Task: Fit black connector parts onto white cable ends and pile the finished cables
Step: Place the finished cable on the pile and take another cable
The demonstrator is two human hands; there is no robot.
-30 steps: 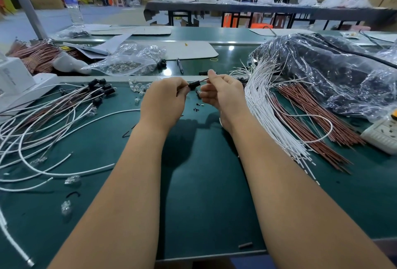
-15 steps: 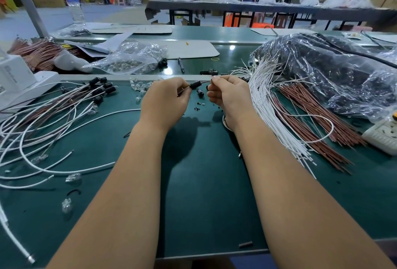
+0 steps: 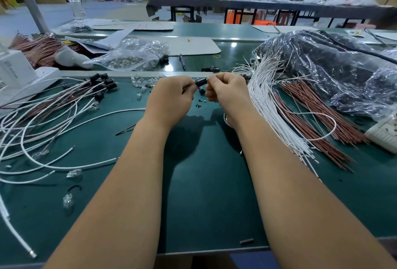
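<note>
My left hand [image 3: 171, 97] and my right hand [image 3: 227, 92] meet above the green mat, fingers curled. Between their fingertips sits a small black connector part [image 3: 201, 82], pinched from both sides. A white cable [image 3: 226, 119] loops under my right wrist; its end is hidden in my fingers. Finished cables with black connectors [image 3: 64, 101] lie piled at the left. A bundle of bare white cables [image 3: 270, 101] lies to the right of my right hand.
Brown wires [image 3: 311, 118] lie beside the white bundle, under a large plastic bag [image 3: 335, 71]. Loose black parts [image 3: 199, 104] and clear caps [image 3: 141, 82] dot the mat. A white box [image 3: 19, 75] stands at the far left, a power strip [image 3: 384, 133] at the right edge.
My hands have closed together; the right fingertips now touch the black connector part, where earlier a short gap of thin wire showed between them.
</note>
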